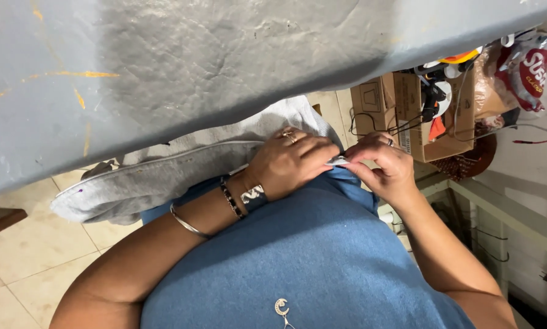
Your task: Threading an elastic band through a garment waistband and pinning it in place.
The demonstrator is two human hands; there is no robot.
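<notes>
Left hand [288, 159] curled, knuckles up, fingertips meeting the right hand [383, 164]; both forearms angle inward, wrists bent, fingers pinched together.

- You sit in a home corner used for sewing: pale floor tiles [36, 256] and a worn grey table [194, 55].
- Cardboard boxes [407, 103] with cables and a snack bag [529, 67] stand beside you.

Matt grey paint is showing rough and wrinkled on the counter [194, 55]. At six o'clock, blue denim cloth [310, 256] is looking smooth; grey fleecy fabric [157, 176] is lying soft; metal bangle [185, 222] is gleaming glossy.
</notes>
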